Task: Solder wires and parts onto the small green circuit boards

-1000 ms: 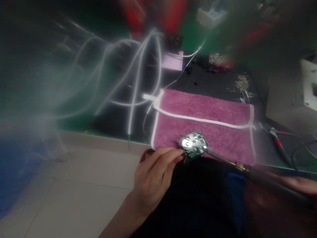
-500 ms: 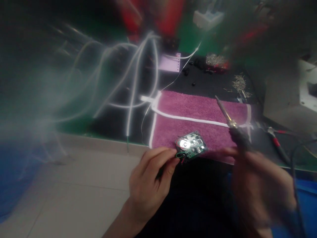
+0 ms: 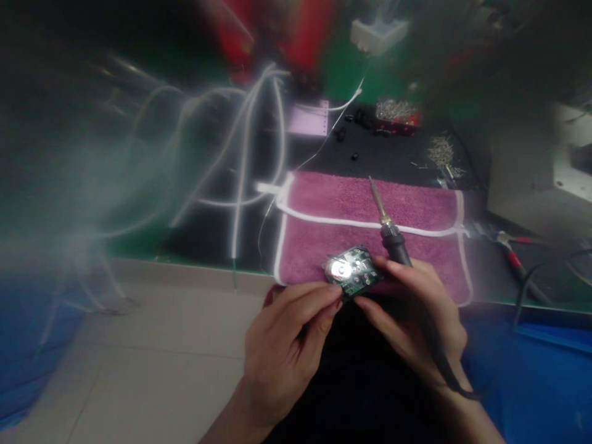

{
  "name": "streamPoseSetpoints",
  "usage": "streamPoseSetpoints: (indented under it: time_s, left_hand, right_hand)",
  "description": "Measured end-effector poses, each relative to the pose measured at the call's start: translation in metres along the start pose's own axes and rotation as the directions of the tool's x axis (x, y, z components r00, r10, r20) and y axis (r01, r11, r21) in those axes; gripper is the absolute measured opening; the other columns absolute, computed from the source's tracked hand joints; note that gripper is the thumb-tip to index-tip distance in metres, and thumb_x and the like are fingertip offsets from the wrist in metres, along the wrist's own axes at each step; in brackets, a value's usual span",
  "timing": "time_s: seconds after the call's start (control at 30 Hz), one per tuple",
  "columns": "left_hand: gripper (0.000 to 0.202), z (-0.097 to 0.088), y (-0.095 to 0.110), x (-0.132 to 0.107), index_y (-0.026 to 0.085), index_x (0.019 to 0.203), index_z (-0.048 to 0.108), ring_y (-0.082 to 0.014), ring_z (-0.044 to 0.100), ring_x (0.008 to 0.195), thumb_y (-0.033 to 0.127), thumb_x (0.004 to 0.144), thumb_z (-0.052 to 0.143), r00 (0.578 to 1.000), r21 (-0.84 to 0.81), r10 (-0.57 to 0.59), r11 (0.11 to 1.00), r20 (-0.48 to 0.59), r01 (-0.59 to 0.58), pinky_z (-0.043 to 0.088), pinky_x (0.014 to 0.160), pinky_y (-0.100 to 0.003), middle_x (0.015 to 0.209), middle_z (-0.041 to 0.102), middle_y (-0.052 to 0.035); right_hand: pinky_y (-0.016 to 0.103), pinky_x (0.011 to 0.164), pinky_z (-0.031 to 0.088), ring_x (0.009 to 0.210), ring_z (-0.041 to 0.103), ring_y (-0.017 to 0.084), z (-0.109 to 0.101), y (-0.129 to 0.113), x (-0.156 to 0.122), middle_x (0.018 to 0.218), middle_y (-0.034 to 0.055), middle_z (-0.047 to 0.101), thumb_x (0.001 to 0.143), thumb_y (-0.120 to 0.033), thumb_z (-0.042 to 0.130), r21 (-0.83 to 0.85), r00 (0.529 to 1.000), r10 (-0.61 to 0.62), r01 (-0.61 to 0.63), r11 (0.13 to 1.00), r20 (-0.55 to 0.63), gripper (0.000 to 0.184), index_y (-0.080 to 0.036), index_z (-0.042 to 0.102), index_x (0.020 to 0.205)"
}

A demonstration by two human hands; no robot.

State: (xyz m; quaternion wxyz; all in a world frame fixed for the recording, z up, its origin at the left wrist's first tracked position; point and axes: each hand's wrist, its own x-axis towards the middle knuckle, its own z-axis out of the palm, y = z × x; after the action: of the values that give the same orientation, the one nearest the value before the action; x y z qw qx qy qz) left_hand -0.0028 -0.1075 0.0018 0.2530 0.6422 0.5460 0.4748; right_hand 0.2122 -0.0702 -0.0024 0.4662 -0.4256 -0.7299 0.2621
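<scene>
Between my hands is a small green circuit board [image 3: 363, 271] with a bright round part on its left side. My left hand [image 3: 291, 333] pinches its lower left edge between thumb and fingers. My right hand [image 3: 420, 320] carries a soldering iron [image 3: 393, 237], its metal tip pointing up and away over the purple towel [image 3: 324, 237]. The thumb and a finger of that same hand also touch the board's right side. From the iron's handle a black cord runs down across the right wrist.
Several white cables [image 3: 240, 185] hang at the left. A white cord [image 3: 333, 220] crosses the towel. Metal pins [image 3: 441, 154] lie in a pile behind it, beside a box of small metal parts [image 3: 395, 114]. Red-handled pliers [image 3: 515, 262] and a grey metal case [image 3: 522, 179] are at right.
My right hand has come leftward with the soldering iron and now touches the board's right side. My left hand keeps its pinch on the board.
</scene>
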Motion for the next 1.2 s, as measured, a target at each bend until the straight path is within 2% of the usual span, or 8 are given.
streamPoseSetpoints:
  time_s: [0.1,0.3,0.5,0.6,0.7,0.87,1.07,1.2]
  left_hand:
    - [0.037,0.001,0.000,0.000,0.025,0.121,0.077,-0.0110,0.080,0.100,-0.001,0.096,0.075,1.000,-0.013,0.007,1.000,0.008,-0.007,0.066,0.098,-0.027,0.119,0.082,0.0031]
    - [0.037,0.002,-0.002,-0.013,0.026,0.121,0.079,-0.0069,0.080,0.077,0.001,0.094,0.079,0.995,0.018,-0.043,0.999,-0.090,0.044,0.066,0.078,-0.022,0.121,0.084,0.0046]
    - [0.038,-0.003,-0.001,-0.016,0.029,0.121,0.081,-0.0142,0.082,0.102,0.005,0.092,0.083,0.986,0.274,0.169,0.948,-0.004,-0.161,0.065,0.093,-0.028,0.130,0.083,0.0020]
    - [0.040,-0.004,0.002,-0.009,0.030,0.122,0.082,-0.0140,0.082,0.101,0.003,0.093,0.080,0.983,0.242,0.181,0.952,0.037,-0.184,0.066,0.093,-0.029,0.135,0.080,0.0002]
    - [0.045,-0.002,0.003,-0.002,0.026,0.128,0.079,-0.0155,0.082,0.103,-0.002,0.093,0.076,0.982,0.177,0.188,0.966,0.029,-0.190,0.067,0.095,-0.029,0.127,0.083,-0.0008]
    - [0.035,0.009,0.004,-0.002,0.027,0.124,0.077,-0.0150,0.084,0.089,0.006,0.096,0.077,0.994,0.138,0.054,0.990,-0.090,-0.041,0.070,0.088,-0.029,0.115,0.086,0.0002]
    - [0.039,0.023,0.012,-0.006,0.025,0.127,0.073,-0.0147,0.082,0.076,0.012,0.092,0.086,0.946,0.000,-0.175,0.983,-0.274,0.181,0.068,0.066,-0.025,0.104,0.085,0.0001]
    - [0.036,0.017,0.015,-0.002,0.028,0.119,0.081,-0.0129,0.079,0.072,0.012,0.088,0.090,0.952,0.156,-0.093,0.977,-0.293,0.144,0.068,0.072,-0.027,0.099,0.086,0.0037]
  right_hand:
    - [0.041,0.104,0.061,0.129,0.067,0.027,0.000,0.000,0.001,0.142,0.0115,0.065,0.085,-0.002,0.090,-0.010,1.000,-0.015,0.015,1.000,0.006,0.080,-0.025,0.059,0.155]
    - [0.038,0.108,0.058,0.128,0.067,0.024,0.000,0.001,0.003,0.141,0.0098,0.066,0.087,-0.003,0.090,-0.032,0.999,-0.032,0.033,0.999,0.010,0.078,-0.025,0.058,0.156]
    - [0.038,0.108,0.058,0.129,0.067,0.025,0.000,0.001,0.006,0.139,0.0123,0.066,0.087,-0.003,0.090,-0.052,0.997,-0.073,0.074,0.996,0.014,0.073,-0.019,0.060,0.151]
    - [0.038,0.109,0.057,0.129,0.067,0.024,0.000,0.000,0.006,0.139,0.0129,0.066,0.086,-0.002,0.090,-0.037,0.997,-0.082,0.082,0.996,0.011,0.072,-0.017,0.060,0.150]
    - [0.038,0.109,0.057,0.129,0.067,0.025,0.000,0.000,0.005,0.139,0.0132,0.066,0.087,-0.002,0.089,-0.028,0.997,-0.076,0.076,0.997,0.005,0.071,-0.017,0.061,0.150]
    - [0.038,0.109,0.058,0.129,0.067,0.025,0.001,0.001,0.004,0.141,0.0122,0.066,0.088,-0.003,0.089,-0.036,0.998,-0.062,0.062,0.997,0.005,0.071,-0.020,0.060,0.151]
    - [0.038,0.108,0.059,0.129,0.067,0.024,0.001,0.002,0.004,0.142,0.0093,0.066,0.089,-0.007,0.090,-0.048,0.999,-0.049,0.049,0.998,0.009,0.072,-0.024,0.060,0.152]
    - [0.040,0.106,0.060,0.127,0.068,0.025,0.001,0.000,0.005,0.141,0.0106,0.066,0.088,-0.006,0.089,-0.043,0.998,-0.060,0.060,0.997,-0.002,0.073,-0.023,0.060,0.152]
